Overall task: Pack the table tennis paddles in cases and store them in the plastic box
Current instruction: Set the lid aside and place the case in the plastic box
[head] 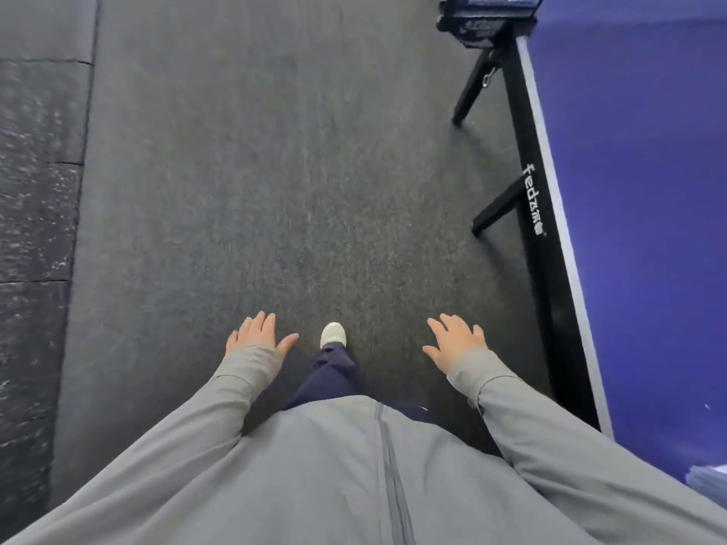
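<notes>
Nothing is held by either hand: the left hand (257, 334) and the right hand (456, 340) are both seen with fingers straight and spread, palms down, above the dark speckled floor (275, 171). No paddles, cases or plastic box can be found in view, so their place cannot be told. A blue table tennis table (637, 190) is set along the right, its black edge near the right hand, its folding leg (472, 92) splayed onto the floor farther off, and the net clamp (484, 17) at the far end. One pale shoe (333, 334) is placed forward between the hands. A pale blurred object (708, 481) at the near right of the table cannot be identified. From here, a foot could be caught on the folding leg if the table is passed too closely, and the right hand could be knocked against the table's edge. The seams of the rubber mats (35, 190) at the left could also be tripped on
</notes>
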The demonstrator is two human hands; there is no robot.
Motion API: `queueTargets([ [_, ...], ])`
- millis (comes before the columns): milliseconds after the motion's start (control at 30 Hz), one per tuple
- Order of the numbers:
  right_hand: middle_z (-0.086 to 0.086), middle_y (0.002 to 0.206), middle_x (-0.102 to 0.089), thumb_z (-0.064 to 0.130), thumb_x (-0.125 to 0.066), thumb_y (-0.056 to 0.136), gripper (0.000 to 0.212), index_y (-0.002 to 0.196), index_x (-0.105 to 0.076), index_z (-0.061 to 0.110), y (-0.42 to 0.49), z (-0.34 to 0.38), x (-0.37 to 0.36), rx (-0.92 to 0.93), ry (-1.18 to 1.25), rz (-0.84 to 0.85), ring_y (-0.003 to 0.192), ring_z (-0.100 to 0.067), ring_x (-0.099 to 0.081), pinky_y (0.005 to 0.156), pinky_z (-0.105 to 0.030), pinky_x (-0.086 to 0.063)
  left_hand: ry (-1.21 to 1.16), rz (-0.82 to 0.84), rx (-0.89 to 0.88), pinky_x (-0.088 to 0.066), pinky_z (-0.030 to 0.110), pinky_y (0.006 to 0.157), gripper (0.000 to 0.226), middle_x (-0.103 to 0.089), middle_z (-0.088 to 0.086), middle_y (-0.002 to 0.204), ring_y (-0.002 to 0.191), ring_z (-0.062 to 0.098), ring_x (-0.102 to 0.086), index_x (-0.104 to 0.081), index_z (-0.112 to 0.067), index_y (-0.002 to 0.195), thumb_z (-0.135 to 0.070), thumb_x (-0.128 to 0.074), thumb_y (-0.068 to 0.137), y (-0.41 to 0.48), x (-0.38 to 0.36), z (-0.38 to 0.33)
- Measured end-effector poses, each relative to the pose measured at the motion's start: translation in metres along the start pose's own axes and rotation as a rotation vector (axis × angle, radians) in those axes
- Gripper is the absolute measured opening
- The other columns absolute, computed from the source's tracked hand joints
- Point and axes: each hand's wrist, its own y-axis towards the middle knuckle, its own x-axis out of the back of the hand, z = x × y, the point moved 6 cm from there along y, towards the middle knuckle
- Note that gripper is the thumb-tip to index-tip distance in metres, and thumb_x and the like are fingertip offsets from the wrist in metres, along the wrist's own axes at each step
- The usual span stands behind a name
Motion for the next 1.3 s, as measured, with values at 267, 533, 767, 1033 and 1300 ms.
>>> queueTargets([
  [267,0.001,0.157,-0.017,0.042,-0.035,0.099,0.057,0.150,-0.016,0.024,0.048,0.119,0.109,0.229,-0.076,-0.115,0.147,-0.021,-0.007,0.118,-0.049,-0.008,-0.071,0.004,0.054,-0.019,0.039,0.116,0.072,-0.011,-0.001,0.159,0.145,0.020,-0.012,-0.019,-0.018,0.149,-0.062,-0.029,0.092,0.056,0.060,0.043],
  [533,0.001,0.157,-0.018,0.042,-0.039,0.098,0.057,0.148,-0.020,0.022,0.109,0.111,0.153,0.235,-0.083,-0.038,0.146,-0.022,-0.009,0.116,-0.047,-0.018,-0.047,0.051,-0.012,-0.011,0.040,0.118,0.073,-0.004,-0.004,0.160,0.147,0.020,-0.003,-0.013,-0.022,0.150,-0.063,-0.027,0.092,0.099,0.094,0.004],
  [767,-0.001,0.154,-0.024,0.042,-0.042,0.096,0.057,0.147,-0.023,0.024,0.192,0.078,0.218,0.122,0.110,0.060,0.138,-0.025,-0.030,0.108,-0.043,-0.031,0.075,0.089,-0.021,-0.003,0.042,0.118,0.071,-0.005,-0.005,0.160,0.147,0.018,0.000,-0.013,-0.024,0.150,-0.064,-0.024,0.092,0.175,0.171,-0.043],
  [1033,-0.001,0.152,-0.028,0.043,-0.042,0.097,0.057,0.147,-0.024,0.023,0.266,0.048,0.339,0.103,0.161,-0.020,0.138,-0.026,-0.031,0.107,-0.043,-0.032,-0.031,-0.038,-0.072,-0.011,0.039,0.118,0.070,-0.009,-0.003,0.159,0.146,0.017,-0.007,-0.018,-0.023,0.149,-0.062,-0.030,0.092,0.262,0.305,-0.106],
  [1300,-0.001,0.152,-0.027,0.042,-0.041,0.097,0.057,0.147,-0.022,0.023,0.324,0.061,0.411,0.106,0.207,-0.006,0.139,-0.025,-0.028,0.107,-0.044,-0.030,-0.046,-0.017,-0.069,-0.015,0.039,0.117,0.067,-0.018,-0.001,0.157,0.145,0.017,-0.013,-0.025,-0.024,0.147,-0.060,-0.035,0.091,0.341,0.367,-0.117],
])
